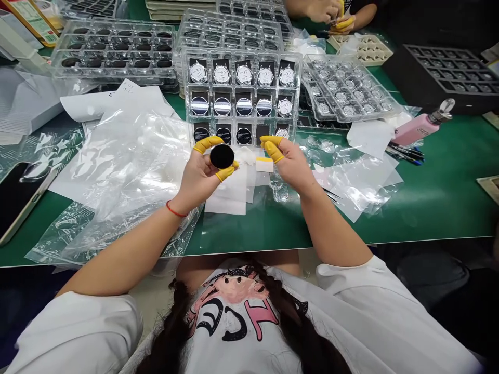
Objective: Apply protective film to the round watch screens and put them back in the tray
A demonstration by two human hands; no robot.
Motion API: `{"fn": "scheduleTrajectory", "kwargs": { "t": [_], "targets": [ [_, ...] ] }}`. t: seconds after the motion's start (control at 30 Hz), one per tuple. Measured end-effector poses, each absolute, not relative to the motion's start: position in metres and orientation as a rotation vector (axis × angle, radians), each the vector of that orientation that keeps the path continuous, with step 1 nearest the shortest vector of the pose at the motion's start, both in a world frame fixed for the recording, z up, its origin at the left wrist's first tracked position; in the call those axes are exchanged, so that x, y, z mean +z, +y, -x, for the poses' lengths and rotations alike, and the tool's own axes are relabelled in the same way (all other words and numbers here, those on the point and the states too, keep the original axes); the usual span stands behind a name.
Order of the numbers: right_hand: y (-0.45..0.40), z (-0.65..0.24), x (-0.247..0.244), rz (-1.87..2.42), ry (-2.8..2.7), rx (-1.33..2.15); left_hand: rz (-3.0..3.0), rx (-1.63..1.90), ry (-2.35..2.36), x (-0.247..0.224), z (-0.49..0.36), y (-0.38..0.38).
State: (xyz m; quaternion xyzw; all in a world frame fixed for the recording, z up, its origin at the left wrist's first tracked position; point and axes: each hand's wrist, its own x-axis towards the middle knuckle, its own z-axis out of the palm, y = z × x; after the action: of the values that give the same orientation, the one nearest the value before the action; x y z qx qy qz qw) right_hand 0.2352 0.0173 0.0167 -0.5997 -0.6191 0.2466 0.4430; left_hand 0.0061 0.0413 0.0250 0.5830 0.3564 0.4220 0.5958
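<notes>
My left hand (199, 176), with yellow finger cots, grips a round black-faced disc (222, 156) by its edge, the face toward me. In front of both hands a clear plastic tray (241, 85) leans upright, its compartments holding round watch-like pieces on dark squares. My right hand (290, 163), also in yellow finger cots, is at the tray's bottom row, beside a compartment where a dark square (263, 133) shows without a round piece. Its thumb and forefinger are close together; anything between them is hidden. Below the hands lie white paper sheets (230, 200) and a small yellow-and-white block (264, 164).
Stacked trays (117, 49) stand behind at left, with more trays (351, 88) at right. Clear plastic bags (128, 166), a phone (21, 197), a pink bottle (419, 127) and pens (405, 153) lie around. Another person's hands (335, 15) work across the table.
</notes>
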Motion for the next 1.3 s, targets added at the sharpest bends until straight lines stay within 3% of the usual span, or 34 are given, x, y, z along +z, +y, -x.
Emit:
{"fn": "scheduleTrajectory", "kwargs": {
  "t": [0.1,0.17,0.5,0.7,1.0,1.3],
  "targets": [
    [0.011,-0.242,0.030,1.410,-1.506,0.906,-1.294,1.059,0.863,0.027,-0.004,0.048],
    [0.008,-0.242,0.035,1.408,-1.545,0.922,-1.245,1.069,0.869,0.028,-0.002,0.051],
    [0.004,-0.236,0.039,1.346,-1.727,0.363,-0.918,0.764,0.943,0.028,0.004,0.065],
    [0.005,-0.234,0.037,1.342,-1.763,0.285,-0.919,0.780,0.972,0.031,0.004,0.065],
    [0.001,-0.235,0.049,1.271,-1.655,0.400,-1.056,0.877,1.002,0.027,-0.002,0.061],
    [-0.004,-0.205,0.033,1.293,-1.504,0.897,-1.421,0.708,0.638,0.002,-0.010,0.042]
  ]
}}
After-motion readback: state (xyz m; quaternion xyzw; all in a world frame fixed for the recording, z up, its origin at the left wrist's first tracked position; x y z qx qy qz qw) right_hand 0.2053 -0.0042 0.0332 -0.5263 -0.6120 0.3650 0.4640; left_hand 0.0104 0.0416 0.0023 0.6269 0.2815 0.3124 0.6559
